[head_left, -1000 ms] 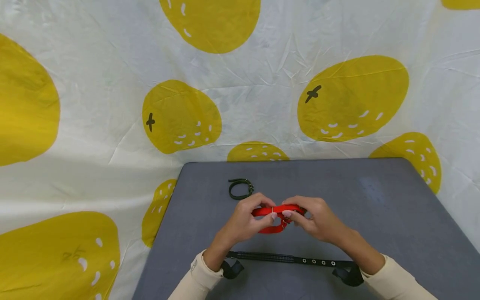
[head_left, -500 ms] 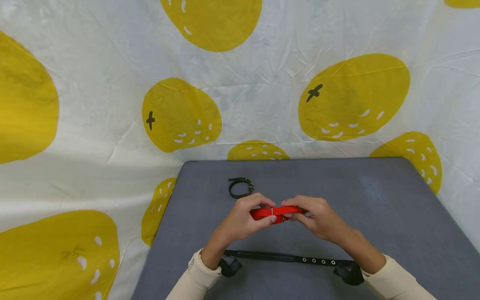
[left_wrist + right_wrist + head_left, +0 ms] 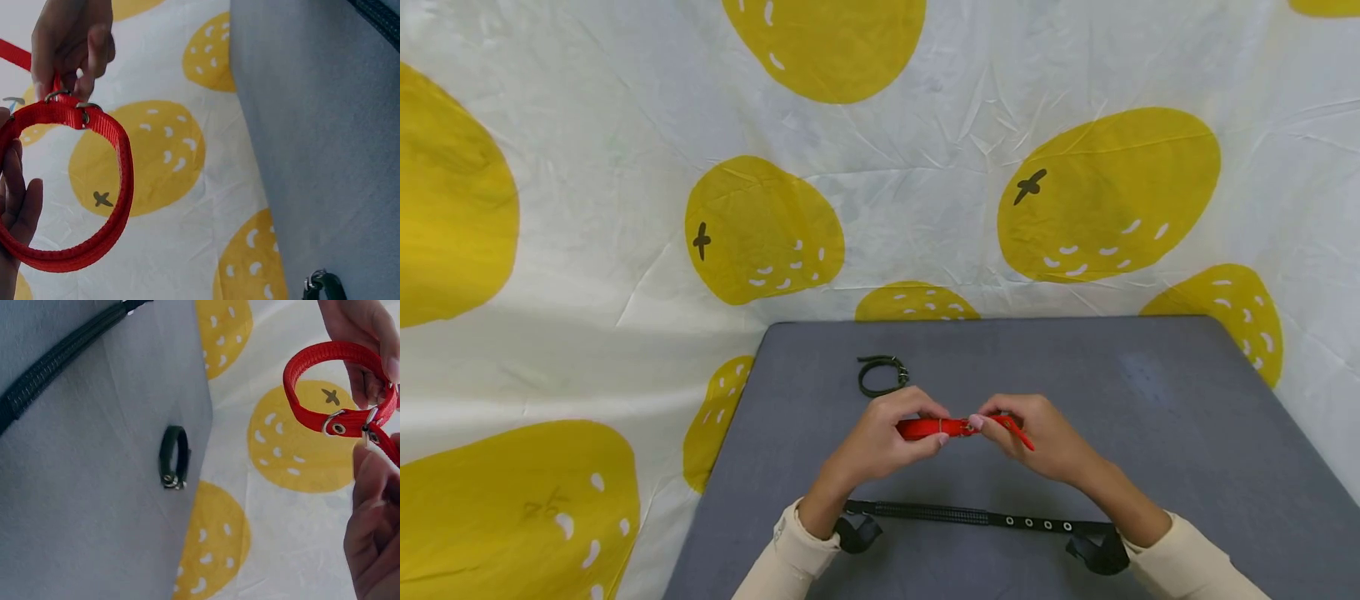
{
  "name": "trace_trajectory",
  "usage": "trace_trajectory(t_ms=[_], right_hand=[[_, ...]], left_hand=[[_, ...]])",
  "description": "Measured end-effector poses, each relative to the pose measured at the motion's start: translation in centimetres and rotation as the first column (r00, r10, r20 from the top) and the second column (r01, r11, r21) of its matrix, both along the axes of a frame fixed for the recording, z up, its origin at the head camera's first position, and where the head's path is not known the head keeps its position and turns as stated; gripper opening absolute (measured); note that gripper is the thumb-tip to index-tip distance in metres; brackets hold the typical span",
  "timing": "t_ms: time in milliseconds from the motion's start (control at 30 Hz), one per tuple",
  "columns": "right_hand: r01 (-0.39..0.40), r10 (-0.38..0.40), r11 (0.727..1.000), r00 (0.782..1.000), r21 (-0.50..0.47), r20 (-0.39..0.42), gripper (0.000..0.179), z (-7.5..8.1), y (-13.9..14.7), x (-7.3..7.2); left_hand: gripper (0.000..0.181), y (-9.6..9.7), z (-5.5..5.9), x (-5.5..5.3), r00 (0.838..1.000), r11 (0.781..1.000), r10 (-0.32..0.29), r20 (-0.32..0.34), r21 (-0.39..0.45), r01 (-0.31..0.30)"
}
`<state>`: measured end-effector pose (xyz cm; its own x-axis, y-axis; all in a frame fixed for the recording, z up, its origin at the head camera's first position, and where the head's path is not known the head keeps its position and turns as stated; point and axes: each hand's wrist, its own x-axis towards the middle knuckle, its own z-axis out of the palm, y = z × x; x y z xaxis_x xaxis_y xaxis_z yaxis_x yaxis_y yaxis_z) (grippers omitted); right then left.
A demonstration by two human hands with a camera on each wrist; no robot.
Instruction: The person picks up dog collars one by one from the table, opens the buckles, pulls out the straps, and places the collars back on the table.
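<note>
Above the table, a red dog collar [image 3: 913, 430] is held between both hands, buckled into a loop. My left hand [image 3: 887, 437] grips the loop at its left side, thumb below and fingers above. At the buckle, my right hand [image 3: 1041, 440] pinches the collar, and the loose red strap end sticks out past its thumb. The right wrist view shows the metal buckle [image 3: 370, 422], a D-ring [image 3: 332, 421] and eyelets in the band. From the left wrist view, the loop [image 3: 125, 169] looks round, with my right fingers [image 3: 44, 62] beside the metal fittings.
A dark green collar [image 3: 902, 375] lies curled on the grey table [image 3: 1187, 433] behind my left hand. Nearer me, a black strap [image 3: 932, 514] with metal eyelets stretches across, partly behind my forearms. A white cloth [image 3: 917, 225] printed with yellow fruit hangs behind the table.
The red collar has turned, bringing its buckle between the hands. Its strap end now points out to the right by my right hand, whose grip has shifted. My left hand has barely moved.
</note>
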<state>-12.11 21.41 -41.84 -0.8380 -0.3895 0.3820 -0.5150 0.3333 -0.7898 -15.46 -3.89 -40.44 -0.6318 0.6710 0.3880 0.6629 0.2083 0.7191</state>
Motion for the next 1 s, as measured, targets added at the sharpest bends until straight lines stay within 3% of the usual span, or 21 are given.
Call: trace_trajectory(t_ms=[133,267,367,433,533,600,700,767,833,1000], right_hand=[[-0.036,0.040,0.999,0.988,-0.029,0.147,0.022,-0.1,0.0,0.1],[-0.035,0.045,0.997,0.985,-0.062,0.167,0.022,-0.7,-0.2,0.2],[-0.005,0.011,0.999,0.984,-0.038,0.180,0.022,-1.2,-0.2,0.3],[0.014,-0.011,1.000,0.983,-0.018,0.181,0.022,-1.5,-0.3,0.4],[0.033,-0.031,0.999,0.985,-0.012,0.170,0.022,-1.9,-0.4,0.4],[0.035,-0.031,0.999,0.988,-0.024,0.152,0.023,-2.2,-0.6,0.4],[0.031,-0.022,0.998,0.991,-0.059,0.132,0.024,-2.5,-0.9,0.5],[0.022,-0.011,0.996,0.992,-0.082,0.125,0.024,-2.6,-1.1,0.6],[0.017,-0.004,0.994,0.992,-0.105,0.128,0.025,-2.7,-1.2,0.7],[0.001,0.020,0.989,0.990,-0.149,0.137,0.025,-2.8,-1.2,0.8]], left_hand=[[0.015,-0.1,-0.6,-0.4,1.000,1.000,-0.011,-0.010,0.000,0.011],[0.015,-0.3,-1.4,-0.9,0.999,0.999,-0.001,0.040,-0.044,0.002],[0.016,-0.4,-1.6,-1.1,0.996,0.992,0.010,0.083,-0.127,0.001],[0.017,-0.3,-1.7,-1.2,0.997,0.982,0.011,0.075,-0.189,0.003],[0.018,0.1,-1.9,-1.2,1.000,0.965,-0.004,-0.012,-0.264,0.001],[0.018,0.4,-2.1,-1.1,0.994,0.956,-0.018,-0.112,-0.294,-0.015],[0.016,0.9,-2.6,-0.9,0.965,0.947,-0.026,-0.262,-0.316,-0.060],[0.017,1.1,-2.9,-0.7,0.945,0.943,-0.022,-0.325,-0.321,-0.089],[0.016,1.2,-3.2,-0.6,0.937,0.940,-0.019,-0.349,-0.325,-0.102],[0.021,1.2,-3.4,-0.6,0.945,0.942,-0.026,-0.325,-0.323,-0.086]])
